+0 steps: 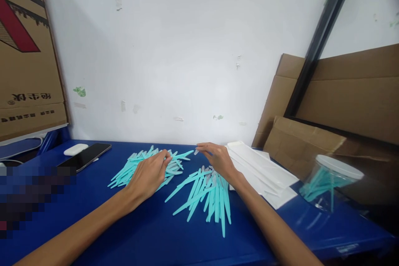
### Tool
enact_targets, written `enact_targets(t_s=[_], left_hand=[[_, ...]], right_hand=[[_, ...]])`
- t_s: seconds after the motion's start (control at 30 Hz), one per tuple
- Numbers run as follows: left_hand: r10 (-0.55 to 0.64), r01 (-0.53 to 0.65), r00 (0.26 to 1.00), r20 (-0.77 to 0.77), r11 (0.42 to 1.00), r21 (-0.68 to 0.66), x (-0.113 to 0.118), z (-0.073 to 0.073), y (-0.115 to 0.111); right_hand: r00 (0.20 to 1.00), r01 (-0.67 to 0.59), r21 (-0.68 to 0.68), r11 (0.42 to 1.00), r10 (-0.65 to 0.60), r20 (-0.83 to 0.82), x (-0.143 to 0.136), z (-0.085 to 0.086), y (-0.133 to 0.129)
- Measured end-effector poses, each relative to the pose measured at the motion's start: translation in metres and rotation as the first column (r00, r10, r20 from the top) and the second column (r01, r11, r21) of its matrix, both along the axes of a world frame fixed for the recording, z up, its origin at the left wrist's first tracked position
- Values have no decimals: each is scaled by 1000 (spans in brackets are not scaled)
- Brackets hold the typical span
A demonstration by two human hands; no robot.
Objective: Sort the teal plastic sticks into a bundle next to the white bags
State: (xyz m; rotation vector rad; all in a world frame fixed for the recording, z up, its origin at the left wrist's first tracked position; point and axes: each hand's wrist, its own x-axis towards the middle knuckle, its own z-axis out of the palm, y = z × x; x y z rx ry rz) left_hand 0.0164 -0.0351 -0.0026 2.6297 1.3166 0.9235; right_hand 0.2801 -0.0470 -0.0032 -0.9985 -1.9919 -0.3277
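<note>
My left hand [150, 174] is closed in a pinch on a slim turquoise stick [184, 155], which points right toward my other hand. My right hand [220, 158] has its fingertips pressed together on a small translucent cap [196, 152], just past the stick's end. A small gap seems to lie between cap and stick. Below and behind my left hand spreads a pile of turquoise sticks [127, 171], partly hidden by it. Under my right hand lies a second, fanned-out pile of tapered turquoise sticks [215, 199] with translucent ends toward the wall.
A stack of white paper sheets or bags [258, 170] lies right of my right hand. Farther right stands a clear lidded jar [330, 185] holding turquoise sticks. A phone [85, 157] and white case [75, 149] sit left on the blue table [149, 237]. Cardboard [311, 141] leans at right.
</note>
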Motion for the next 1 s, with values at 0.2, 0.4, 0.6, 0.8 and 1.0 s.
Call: enact_targets(t_s=[0.2, 0.4, 0.6, 0.8, 1.0], left_hand=[[-54, 55, 998, 18, 998, -40, 1, -1, -2], [-48, 52, 997, 60, 996, -69, 1, 0, -4], [-85, 101, 988, 127, 988, -118, 2, 1, -5], [-97, 121, 980, 175, 984, -133, 3, 1, -6], [-134, 170, 968, 211, 972, -165, 3, -1, -4]], right_hand=[[999, -1, -1, 1000, 1, -33, -7, 0, -3], [998, 15, 34, 999, -13, -68, -9, 4, -6], [997, 20, 80, 997, -14, -76, -11, 3, -7], [990, 101, 88, 991, -91, -111, -11, -1, -5], [990, 43, 111, 993, -28, -135, -9, -4, -4]])
